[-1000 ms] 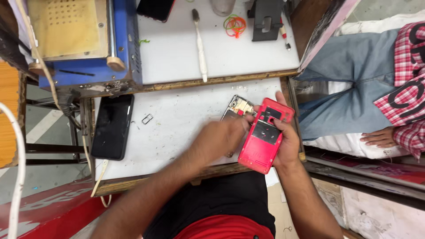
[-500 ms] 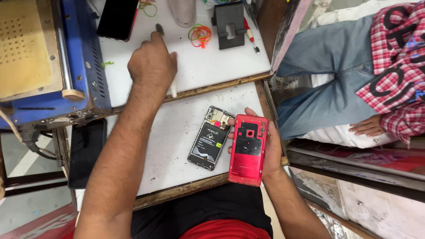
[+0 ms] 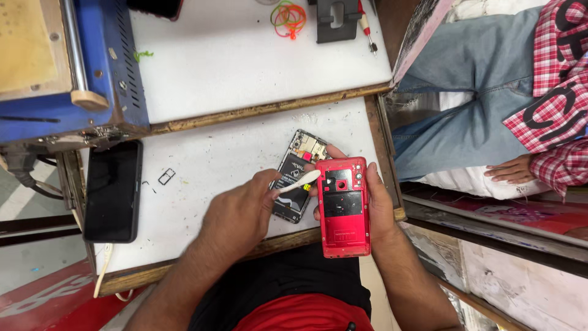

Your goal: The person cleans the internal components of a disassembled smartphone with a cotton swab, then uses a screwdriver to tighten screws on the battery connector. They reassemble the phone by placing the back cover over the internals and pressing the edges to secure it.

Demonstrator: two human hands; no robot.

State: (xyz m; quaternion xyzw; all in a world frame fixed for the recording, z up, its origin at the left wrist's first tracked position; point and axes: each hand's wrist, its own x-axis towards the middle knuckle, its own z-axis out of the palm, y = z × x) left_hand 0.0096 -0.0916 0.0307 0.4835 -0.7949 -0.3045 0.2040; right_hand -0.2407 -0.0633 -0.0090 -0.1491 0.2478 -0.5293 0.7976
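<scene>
The red phone back cover lies inner side up in the right hand, near the front right corner of the lower white worktop. The fingers wrap behind it and the thumb presses its left edge, so the hand is closed around the cover in a firm hold. A dark rectangular patch and a small camera opening show on the cover's inner face.

The left hand is curled almost closed, pinching a slim white plastic pry tool between thumb and fingers. The tool's tip points toward the cover's upper left corner and looks to be touching or just beside it; which one cannot be told.

Just left of the cover, flat on the worktop, lies the opened phone body, its black battery and circuit board exposed. The pry tool crosses above it.

Farther left on the same surface sit a small SIM tray and a black smartphone face up near the left edge.

On the raised white shelf behind stand a blue machine, orange and green rubber bands, a dark phone stand and a screwdriver. A seated person in jeans and a red checked shirt is at right.
</scene>
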